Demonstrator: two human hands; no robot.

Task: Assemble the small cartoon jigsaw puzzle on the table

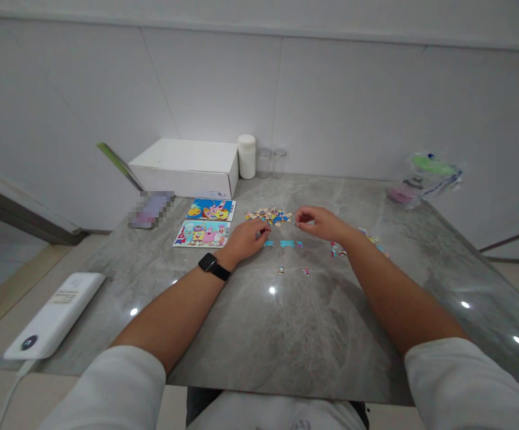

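My left hand [246,237], with a black watch on the wrist, rests low over the table, its fingers bent and a gap between thumb and forefinger. Just beside its fingertips lies a small blue puzzle piece [269,243]. Joined light-blue puzzle pieces [287,243] and another piece [300,245] continue that row to the right. Behind it is a heap of loose puzzle pieces [268,216]. Right of the heap, my right hand [315,221] is closed in a pinch; what it holds is too small to make out. Two single pieces, one left [281,270] and one right [306,272], lie nearer me.
Two cartoon picture cards, upper [211,209] and lower [202,233], lie left of the heap. More pieces [338,249] show beside my right forearm. Behind stand a white box [183,167], white bottle [247,157] and glasses [272,163]. A plastic bag [427,182] and white power bank [55,316] flank them.
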